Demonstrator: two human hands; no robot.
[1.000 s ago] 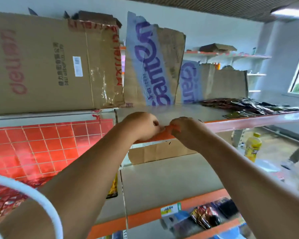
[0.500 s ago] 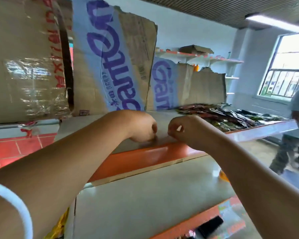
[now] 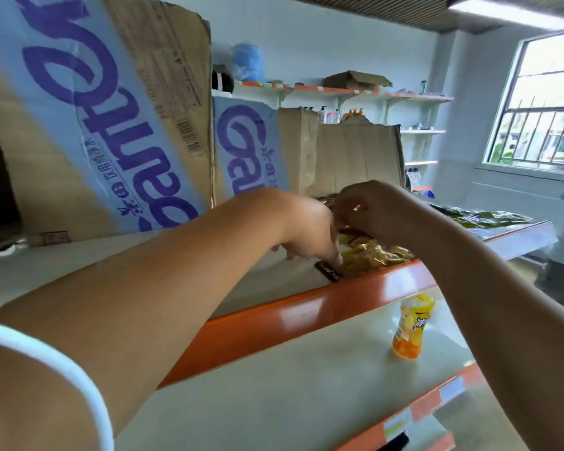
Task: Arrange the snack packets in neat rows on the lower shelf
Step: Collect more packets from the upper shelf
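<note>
On the orange-edged grey shelf [image 3: 290, 317] our left hand [image 3: 306, 229] presses straight fingers [image 3: 333, 252] against golden foil snack packets [image 3: 375, 255]. The grip of our right hand [image 3: 375, 211] we cannot tell. Straightening this row seems the step; next we must align edges.

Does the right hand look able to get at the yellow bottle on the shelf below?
Likely yes: the yellow bottle stands alone, in the open, below the orange edge, and nothing lies between it and the right hand.

Cardboard boxes [image 3: 118, 118], yellow bottle [image 3: 412, 327]
</note>
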